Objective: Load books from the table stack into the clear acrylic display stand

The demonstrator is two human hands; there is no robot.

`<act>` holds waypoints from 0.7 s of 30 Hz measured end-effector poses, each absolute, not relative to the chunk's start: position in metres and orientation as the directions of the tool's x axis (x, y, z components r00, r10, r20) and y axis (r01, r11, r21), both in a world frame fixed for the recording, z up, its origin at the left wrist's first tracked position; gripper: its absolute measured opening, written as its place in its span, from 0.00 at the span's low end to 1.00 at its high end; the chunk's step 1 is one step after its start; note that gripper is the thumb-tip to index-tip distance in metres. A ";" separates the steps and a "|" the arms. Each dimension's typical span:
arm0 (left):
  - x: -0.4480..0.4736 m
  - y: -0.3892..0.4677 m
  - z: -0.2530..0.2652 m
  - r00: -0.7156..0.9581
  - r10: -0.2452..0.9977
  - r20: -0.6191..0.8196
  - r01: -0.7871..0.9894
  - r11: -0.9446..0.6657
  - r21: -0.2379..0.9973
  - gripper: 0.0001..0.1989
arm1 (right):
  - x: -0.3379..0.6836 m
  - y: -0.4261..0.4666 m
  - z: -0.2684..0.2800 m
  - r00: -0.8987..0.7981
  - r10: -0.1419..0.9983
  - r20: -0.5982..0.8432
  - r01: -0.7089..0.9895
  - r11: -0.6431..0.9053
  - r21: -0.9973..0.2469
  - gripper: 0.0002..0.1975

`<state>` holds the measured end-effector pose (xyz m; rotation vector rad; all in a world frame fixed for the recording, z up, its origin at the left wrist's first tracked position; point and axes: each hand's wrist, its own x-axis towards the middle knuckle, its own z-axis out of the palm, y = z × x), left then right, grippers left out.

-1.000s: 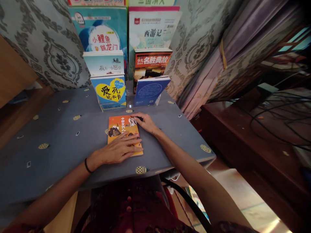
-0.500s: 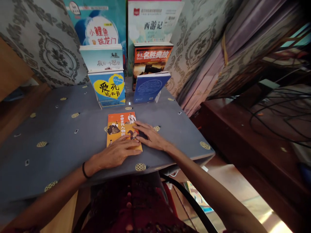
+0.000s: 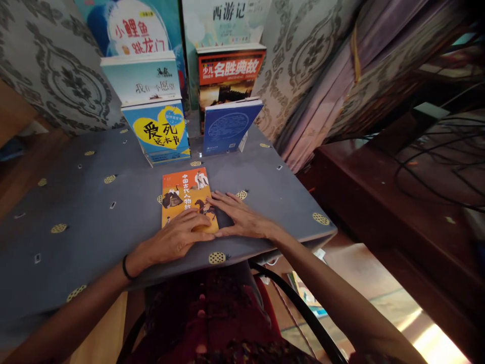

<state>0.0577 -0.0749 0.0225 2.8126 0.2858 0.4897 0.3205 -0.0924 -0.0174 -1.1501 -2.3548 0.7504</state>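
Note:
An orange book [image 3: 178, 189] with figures and a horse on its cover lies flat near the front edge of the table. Across its lower part rests my left hand [image 3: 184, 235], fingers stretched out and covering some of the cover. My right hand [image 3: 238, 217] lies at the book's right side, fingers apart, with the fingertips at the book's edge and the thumb near its lower right corner. Behind it, a blue book with a yellow heart [image 3: 159, 134] and a dark blue book [image 3: 229, 129] stand upright.
More books stand in two rows behind, among them a pale blue one [image 3: 144, 83] and an orange-topped one [image 3: 227, 71]. The table [image 3: 94, 212] has a grey pineapple-print cloth. A patterned curtain [image 3: 299, 45] hangs behind. Dark furniture with cables [image 3: 428, 177] is at the right.
My right hand has drawn back from the cover to the book's right edge, its thumb now lower. My left hand stays on the book. The view has tilted down slightly.

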 end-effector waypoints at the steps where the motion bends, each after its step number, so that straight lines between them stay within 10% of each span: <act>1: 0.057 -0.074 0.023 0.924 0.237 0.300 0.142 -0.941 0.308 0.20 | 0.320 -0.092 -0.017 -0.572 0.812 0.118 0.594 0.509 -0.623 0.47; 21: 0.051 -0.086 0.017 0.934 0.206 0.293 0.175 -0.976 0.126 0.23 | 0.314 -0.094 -0.006 -0.534 0.845 0.018 0.690 0.448 -0.568 0.48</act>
